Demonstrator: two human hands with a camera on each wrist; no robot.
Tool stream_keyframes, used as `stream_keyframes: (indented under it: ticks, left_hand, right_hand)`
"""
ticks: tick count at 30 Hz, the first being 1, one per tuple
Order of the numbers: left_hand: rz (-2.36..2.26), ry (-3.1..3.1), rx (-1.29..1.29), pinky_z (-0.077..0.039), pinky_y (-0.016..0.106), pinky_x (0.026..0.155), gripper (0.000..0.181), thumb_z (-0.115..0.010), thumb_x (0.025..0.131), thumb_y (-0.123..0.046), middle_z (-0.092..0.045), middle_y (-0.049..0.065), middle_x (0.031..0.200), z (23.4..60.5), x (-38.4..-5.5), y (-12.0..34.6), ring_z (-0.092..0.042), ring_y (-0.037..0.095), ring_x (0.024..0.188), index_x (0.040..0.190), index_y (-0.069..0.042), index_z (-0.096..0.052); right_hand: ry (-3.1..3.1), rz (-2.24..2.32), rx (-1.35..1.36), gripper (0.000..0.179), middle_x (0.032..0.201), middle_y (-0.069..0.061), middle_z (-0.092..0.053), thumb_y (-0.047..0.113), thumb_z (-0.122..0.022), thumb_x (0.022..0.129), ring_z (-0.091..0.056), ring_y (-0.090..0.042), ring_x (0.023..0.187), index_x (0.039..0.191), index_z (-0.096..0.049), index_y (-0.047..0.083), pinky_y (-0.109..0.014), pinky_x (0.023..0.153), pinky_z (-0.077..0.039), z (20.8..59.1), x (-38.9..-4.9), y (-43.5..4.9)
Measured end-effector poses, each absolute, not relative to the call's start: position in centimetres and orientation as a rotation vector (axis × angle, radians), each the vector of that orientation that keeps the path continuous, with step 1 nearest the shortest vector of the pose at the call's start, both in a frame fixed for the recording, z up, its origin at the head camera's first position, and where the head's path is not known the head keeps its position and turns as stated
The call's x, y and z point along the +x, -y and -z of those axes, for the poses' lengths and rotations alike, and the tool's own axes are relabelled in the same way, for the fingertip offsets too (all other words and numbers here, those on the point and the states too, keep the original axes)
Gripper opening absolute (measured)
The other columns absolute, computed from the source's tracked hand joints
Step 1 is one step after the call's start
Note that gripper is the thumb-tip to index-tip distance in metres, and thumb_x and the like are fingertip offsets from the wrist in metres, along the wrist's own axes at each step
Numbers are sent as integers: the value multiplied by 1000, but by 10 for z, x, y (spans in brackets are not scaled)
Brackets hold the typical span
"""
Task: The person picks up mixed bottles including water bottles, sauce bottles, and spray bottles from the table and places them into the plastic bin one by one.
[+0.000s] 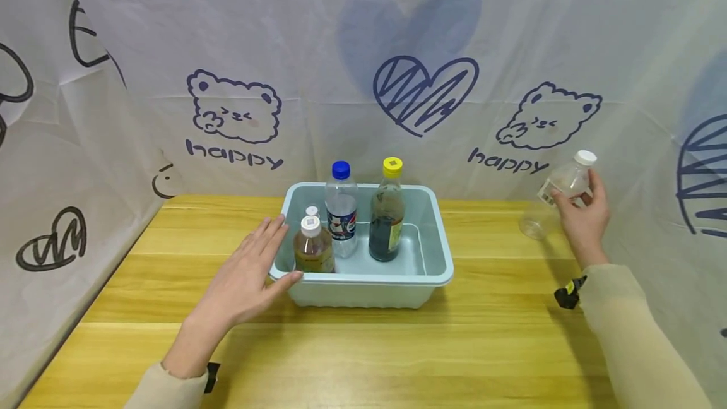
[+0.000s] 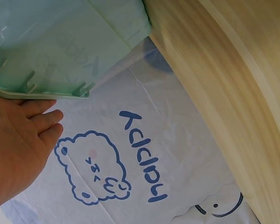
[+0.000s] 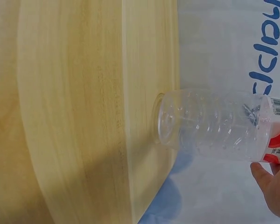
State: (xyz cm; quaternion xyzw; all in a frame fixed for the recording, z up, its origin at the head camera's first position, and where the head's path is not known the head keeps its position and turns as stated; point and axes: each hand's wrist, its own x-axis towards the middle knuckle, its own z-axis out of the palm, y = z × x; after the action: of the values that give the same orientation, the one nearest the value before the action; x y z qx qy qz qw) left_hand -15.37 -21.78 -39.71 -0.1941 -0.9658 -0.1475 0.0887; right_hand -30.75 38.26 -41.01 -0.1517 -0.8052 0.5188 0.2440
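At the right of the table, my right hand (image 1: 585, 223) grips a clear plastic bottle (image 1: 536, 218) with a white cap, thumb and fingers around its upper part. The bottle leans; its base is at the tabletop, though I cannot tell whether it touches. A red and white label (image 3: 279, 135) shows near the fingers in the right wrist view. My left hand (image 1: 244, 283) rests its straight fingers along the left rim of a pale blue-green plastic bin (image 1: 363, 294), thumb at the front corner. In the left wrist view its fingertips (image 2: 53, 116) lie under the rim.
Inside the bin stand a blue-capped bottle (image 1: 342, 223), a yellow-capped bottle of dark liquid (image 1: 386, 226) and a white-capped bottle of brownish drink (image 1: 314, 254). Another white cap (image 1: 312, 210) shows behind. A printed cloth (image 1: 341, 118) hangs behind the wooden table (image 1: 488, 333).
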Motion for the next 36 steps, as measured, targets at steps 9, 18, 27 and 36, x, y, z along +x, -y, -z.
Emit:
stream_keyframes:
  ticks: [9,18,27,36]
  left_hand:
    - [426,2874,-574,-21,56,128,94,-52,101,-66,-11,10,174,397,-154,218,-16,38,159,164,-2,-24]
    - [422,2874,-575,-21,56,128,94,-52,101,-66,-12,11,174,398,-154,218,-16,38,159,164,-2,-25]
    - [430,2872,-579,-21,56,128,94,-52,101,-65,-12,11,174,397,-154,218,-16,38,159,164,-2,-25]
    - [434,2871,-574,-21,56,128,94,-52,101,-65,-13,12,174,398,-154,217,-16,38,159,164,-1,-25]
  right_hand:
    - [2171,-1476,-409,80,170,7,-26,25,-69,100,-40,-18,148,166,-23,35,-32,120,-41,404,-293,-379]
    - [2104,-1519,-372,79,168,6,-32,20,-71,99,-44,-15,144,164,-28,32,-31,119,-42,395,-278,-369]
    - [2071,-1524,-293,79,164,1,-39,16,-74,97,-50,-16,137,163,-33,29,-23,110,-48,386,-262,-357]
    - [2054,-1507,-211,78,161,0,-44,14,-76,95,-53,-16,132,162,-36,29,-22,107,-50,378,-247,-340]
